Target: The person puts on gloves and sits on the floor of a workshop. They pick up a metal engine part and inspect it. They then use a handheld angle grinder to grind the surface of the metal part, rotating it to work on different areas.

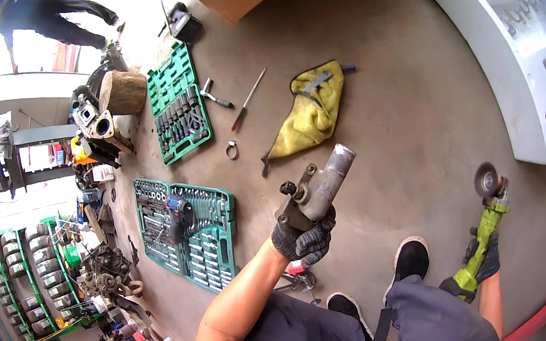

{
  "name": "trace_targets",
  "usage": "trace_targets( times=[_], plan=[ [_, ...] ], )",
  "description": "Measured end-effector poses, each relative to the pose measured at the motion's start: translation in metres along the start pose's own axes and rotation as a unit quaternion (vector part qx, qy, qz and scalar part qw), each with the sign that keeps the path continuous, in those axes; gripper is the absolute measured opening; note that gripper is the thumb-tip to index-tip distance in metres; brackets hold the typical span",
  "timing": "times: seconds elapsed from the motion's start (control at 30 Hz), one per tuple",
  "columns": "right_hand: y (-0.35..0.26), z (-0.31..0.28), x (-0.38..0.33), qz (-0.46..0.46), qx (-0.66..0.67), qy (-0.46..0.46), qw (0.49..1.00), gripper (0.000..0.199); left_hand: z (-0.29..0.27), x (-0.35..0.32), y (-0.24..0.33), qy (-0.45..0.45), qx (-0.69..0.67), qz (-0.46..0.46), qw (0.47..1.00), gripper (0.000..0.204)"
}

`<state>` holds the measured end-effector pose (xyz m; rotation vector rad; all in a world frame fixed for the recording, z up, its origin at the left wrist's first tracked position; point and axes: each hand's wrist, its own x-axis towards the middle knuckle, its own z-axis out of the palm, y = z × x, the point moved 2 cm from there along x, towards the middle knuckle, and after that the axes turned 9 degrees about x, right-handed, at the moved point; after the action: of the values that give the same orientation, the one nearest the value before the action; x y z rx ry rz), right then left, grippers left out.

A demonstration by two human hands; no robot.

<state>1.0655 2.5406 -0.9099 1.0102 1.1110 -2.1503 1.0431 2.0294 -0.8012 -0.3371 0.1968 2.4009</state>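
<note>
My left hand [308, 238], in a dark work glove, grips a grey metal car part [321, 188] by its lower end. The part has a short thick pipe slanting up to the right and a bolt-like fitting on its side. Down at the right, my right hand [486, 256], gloved too, is closed around the body of a green angle grinder [479, 239]. Its disc [487, 180] points upward and looks blurred. The two hands are well apart, one on each side of my knees. Behind the car part, a yellow cloth bag [310, 113] lies on the floor.
An opened green socket case [181, 124] and a larger tool case [191, 231] with a drill [180, 218] lie to the left. A screwdriver [248, 101] and a ratchet [216, 96] lie nearby. A white foam tray [501, 55] stands at right. Another person [59, 15] is far left.
</note>
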Motion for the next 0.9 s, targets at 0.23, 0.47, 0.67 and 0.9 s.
trace_targets(
  times=[0.23, 0.47, 0.67, 0.9],
  plan=[
    [0.027, 0.04, 0.053, 0.049, 0.009, 0.071, 0.996, 0.074, -0.02, -0.031, 0.008, 0.16, 0.178, 0.022, 0.971, 0.066],
    [-0.022, 0.088, 0.065, 0.025, -0.036, 0.068, 0.997, 0.066, 0.013, 0.017, 0.049, 0.296, 0.284, 0.044, 0.911, 0.063],
    [-0.033, 0.102, 0.069, 0.025, -0.044, 0.044, 0.998, 0.059, 0.036, 0.02, 0.054, 0.363, 0.326, 0.051, 0.871, 0.06],
    [-0.034, 0.1, 0.061, 0.024, -0.056, 0.046, 0.997, 0.05, 0.043, 0.019, 0.049, 0.383, 0.342, 0.049, 0.857, 0.057]
  ],
)
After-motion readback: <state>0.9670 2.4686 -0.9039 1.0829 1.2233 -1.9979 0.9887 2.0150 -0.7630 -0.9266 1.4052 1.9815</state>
